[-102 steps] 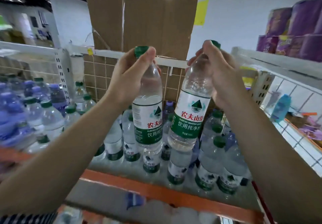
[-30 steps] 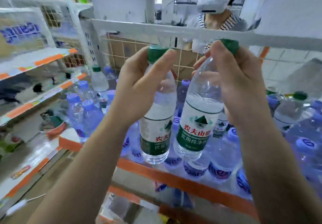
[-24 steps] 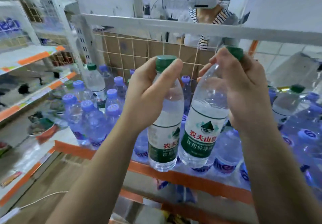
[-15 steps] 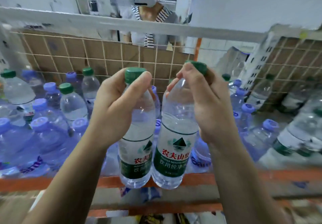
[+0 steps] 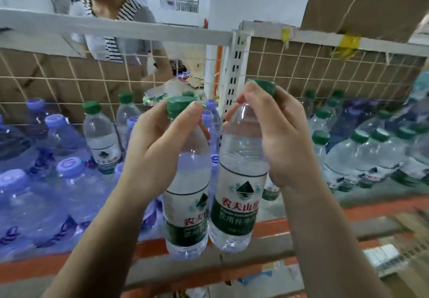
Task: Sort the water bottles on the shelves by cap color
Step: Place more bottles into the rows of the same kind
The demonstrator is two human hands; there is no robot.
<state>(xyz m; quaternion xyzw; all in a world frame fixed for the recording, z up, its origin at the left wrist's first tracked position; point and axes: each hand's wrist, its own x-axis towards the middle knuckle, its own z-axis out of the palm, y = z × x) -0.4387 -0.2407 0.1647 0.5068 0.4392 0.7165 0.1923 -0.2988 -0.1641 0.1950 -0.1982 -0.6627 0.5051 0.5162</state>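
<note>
While I hold two bottles up in front of the white upright post, my left hand is wrapped round the neck and shoulder of the left bottle, thumb up against its green cap. My right hand is curled round the neck of the right bottle, which is also green-capped. The two touch side by side, their bases level with the orange shelf edge below the post. Left of the post stand purple-capped bottles, with a lone green-capped one among them. Right of the post stand the green-capped bottles, with a few purple ones behind. Beyond the wire grid, up and left of the post, is a person in a striped shirt.
</note>
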